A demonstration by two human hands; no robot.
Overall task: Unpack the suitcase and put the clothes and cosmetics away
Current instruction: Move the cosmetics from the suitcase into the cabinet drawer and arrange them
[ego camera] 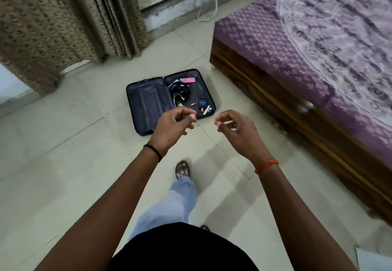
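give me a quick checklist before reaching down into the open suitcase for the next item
1. Dark blue fabric suitcase lies open flat on the tiled floor: ok.
2. Left hand holds nothing, fingers loosely curled: ok.
3. Right hand holds nothing: ok.
4. Items left to unpack: not ok, the right half still holds a black bundle with a white cord, a pink flat packet and small bottles.
5. Clothes left in the suitcase: cannot tell, the left half's zipped lining hides its contents.
6. Floor path to the suitcase free of obstacles: ok.
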